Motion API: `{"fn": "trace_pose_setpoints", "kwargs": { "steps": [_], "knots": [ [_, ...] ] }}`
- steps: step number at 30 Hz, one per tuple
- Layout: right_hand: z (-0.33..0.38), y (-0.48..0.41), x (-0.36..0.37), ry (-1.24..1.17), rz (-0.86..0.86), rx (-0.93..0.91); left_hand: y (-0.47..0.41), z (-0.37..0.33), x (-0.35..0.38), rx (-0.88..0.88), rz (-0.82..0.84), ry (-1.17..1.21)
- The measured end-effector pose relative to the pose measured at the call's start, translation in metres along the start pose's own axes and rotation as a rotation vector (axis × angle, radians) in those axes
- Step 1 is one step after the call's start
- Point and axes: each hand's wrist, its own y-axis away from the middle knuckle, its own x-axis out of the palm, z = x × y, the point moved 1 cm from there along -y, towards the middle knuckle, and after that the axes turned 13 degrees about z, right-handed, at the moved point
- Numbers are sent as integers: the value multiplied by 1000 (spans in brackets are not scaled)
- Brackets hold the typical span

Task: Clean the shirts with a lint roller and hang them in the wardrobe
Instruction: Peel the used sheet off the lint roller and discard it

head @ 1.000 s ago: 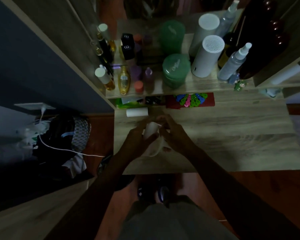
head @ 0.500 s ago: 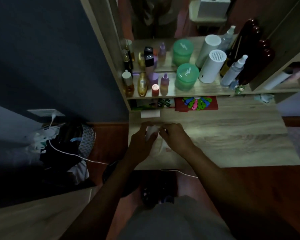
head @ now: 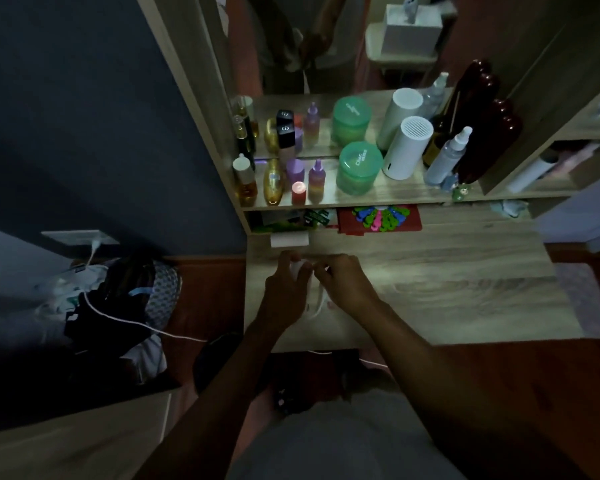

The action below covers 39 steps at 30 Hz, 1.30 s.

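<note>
Since a second ago my view has tilted upward, so the mirror (head: pixel 291 46) above the shelf (head: pixel 388 197) now shows more and both hands sit lower on the bench (head: pixel 465 289). I see my left hand (head: pixel 284 292) curled around the white lint roller (head: pixel 297 268), gripping its roll end near the bench's left edge. My right hand (head: pixel 343 282) is closed too, its fingertips (head: pixel 321 268) pinching at the roll, touching the left hand. What looks like the roller's pale handle trails down between the wrists, though the light is too dim to be sure. A spare white roll (head: pixel 289 239) lies just beyond the hands. On the shelf stand a green jar (head: pixel 359 168), a white cylinder (head: pixel 407 148) and a spray bottle (head: pixel 445 157).
</note>
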Motion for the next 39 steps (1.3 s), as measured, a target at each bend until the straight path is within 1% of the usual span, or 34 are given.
{"fn": "trace_pose_setpoints", "kwargs": {
  "steps": [2,5,8,10,13,18,23,26,30,32,34,36,39],
  "knots": [
    [-6,-6,-11,-35,38,37,-8,-4,9,-8,-4,44],
    [-23,-19,-24,-127,84,102,-27,-9,21,-9,-40,41],
    [-41,-35,-37,-228,107,162,-48,-14,31,32,-72,67],
    [-52,-46,-43,-242,140,178,-58,-17,36,25,-96,58],
    [-67,-59,-45,-204,177,176,-70,-19,42,-16,-144,70],
    [-85,-73,-36,-81,190,98,-84,-13,51,-41,-124,79],
    [-97,-84,-34,-60,243,99,-96,-2,54,-101,-198,154],
    [-100,-81,-36,-51,228,127,-101,2,49,-125,-242,153],
    [-111,-82,-33,-55,260,218,-105,3,46,-153,-194,177],
    [-118,-84,-31,-15,294,247,-106,5,49,-180,-166,205],
    [-127,-87,-29,52,303,264,-107,7,52,-202,-143,222],
    [-137,-90,-26,72,300,274,-108,11,54,-227,-128,240],
    [-151,-92,-26,117,345,281,-107,10,54,-231,-99,244]
  ]
}}
